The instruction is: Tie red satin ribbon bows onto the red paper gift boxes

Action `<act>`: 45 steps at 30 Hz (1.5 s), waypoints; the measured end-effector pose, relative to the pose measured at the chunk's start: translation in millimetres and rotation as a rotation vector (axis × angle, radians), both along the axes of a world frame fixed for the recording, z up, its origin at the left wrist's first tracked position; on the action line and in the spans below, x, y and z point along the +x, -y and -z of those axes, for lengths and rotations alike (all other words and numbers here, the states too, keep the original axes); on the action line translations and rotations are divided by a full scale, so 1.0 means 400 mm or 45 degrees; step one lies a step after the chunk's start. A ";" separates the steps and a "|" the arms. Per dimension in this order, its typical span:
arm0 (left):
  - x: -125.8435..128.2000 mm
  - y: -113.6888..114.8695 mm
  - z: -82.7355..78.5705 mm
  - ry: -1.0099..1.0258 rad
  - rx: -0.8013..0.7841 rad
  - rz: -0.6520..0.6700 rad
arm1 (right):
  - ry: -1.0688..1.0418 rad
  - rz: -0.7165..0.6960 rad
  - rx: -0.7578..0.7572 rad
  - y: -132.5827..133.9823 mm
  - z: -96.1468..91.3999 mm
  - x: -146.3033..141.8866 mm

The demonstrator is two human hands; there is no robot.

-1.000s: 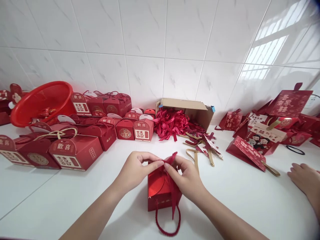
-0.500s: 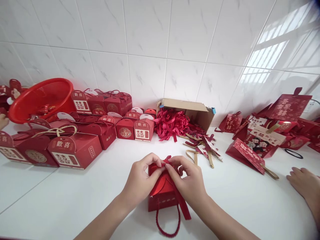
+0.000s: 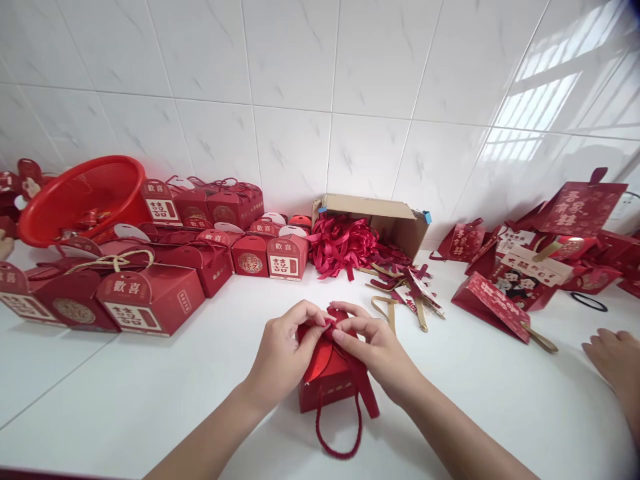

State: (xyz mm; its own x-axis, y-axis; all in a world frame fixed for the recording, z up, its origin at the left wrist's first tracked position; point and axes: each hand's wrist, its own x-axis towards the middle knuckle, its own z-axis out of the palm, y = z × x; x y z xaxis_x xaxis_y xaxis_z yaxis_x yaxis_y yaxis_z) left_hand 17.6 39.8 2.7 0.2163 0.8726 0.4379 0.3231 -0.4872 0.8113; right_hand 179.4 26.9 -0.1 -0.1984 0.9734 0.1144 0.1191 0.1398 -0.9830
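White tabletop (image 3: pixel 150 373), against a tiled wall. Left side: closed red gift boxes (image 3: pixel 150 300) in rows, with a red basket (image 3: pixel 75 193) tipped behind them. Rear centre: cardboard box (image 3: pixel 395 223) on its side, loose ribbons (image 3: pixel 340 243) spilling out. Near centre, on the tabletop: small red box (image 3: pixel 327 380), upright. Left hand (image 3: pixel 283 353) and right hand (image 3: pixel 377 350) meet over its top, each grip pinching the red ribbon (image 3: pixel 367 397). One ribbon tail hangs down the front. The cord handle (image 3: pixel 337 443) lies looped toward the viewer. Another person's hand (image 3: pixel 615 357) rests at the far right edge.

Left hand (image 3: pixel 283 350) and right hand (image 3: pixel 377 350) hide the red box's (image 3: pixel 330 385) top and some ribbon (image 3: pixel 369 400).
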 end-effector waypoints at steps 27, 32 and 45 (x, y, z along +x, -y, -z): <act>-0.040 -0.028 -0.045 -0.257 -0.195 0.157 | 0.717 -0.087 0.402 0.013 -0.075 0.114; -0.045 -0.038 -0.065 -0.359 -0.136 0.222 | 0.750 -0.194 0.821 -0.024 -0.094 0.113; -0.095 -0.055 -0.111 -0.799 0.129 0.152 | 1.328 -0.475 1.235 -0.067 -0.054 0.094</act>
